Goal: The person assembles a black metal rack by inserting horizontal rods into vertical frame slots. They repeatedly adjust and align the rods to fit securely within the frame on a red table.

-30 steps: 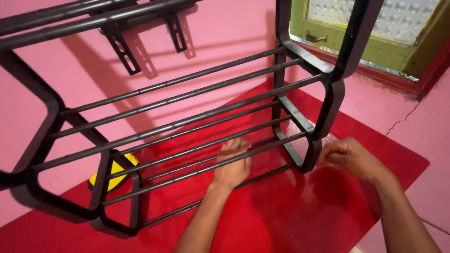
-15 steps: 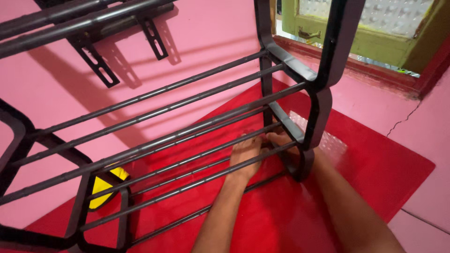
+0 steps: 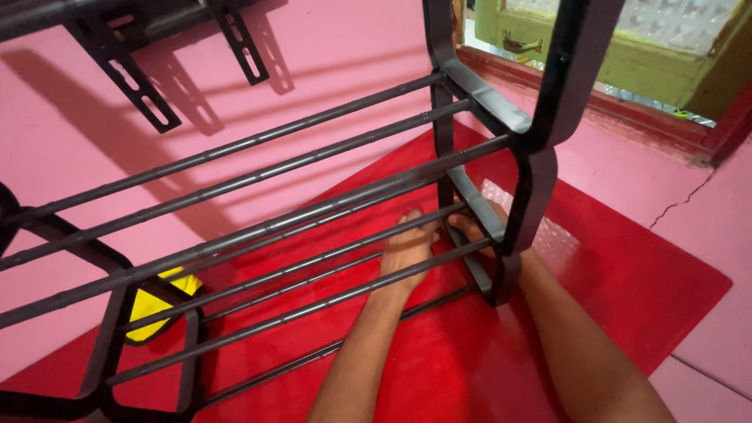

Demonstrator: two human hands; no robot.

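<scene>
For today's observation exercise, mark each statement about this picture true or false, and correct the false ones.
1. Both hands reach between the rods of a black rack. True.
2. The rack stands on a blue mat. False: the mat is red.
3. The left hand is by a lower rod. True.
4. The right hand holds a hammer. False: no tool shows in it; it is at the side frame.
5. A yellow thing lies behind the rack's far end. True.
6. The wall is green. False: the wall is pink.
</scene>
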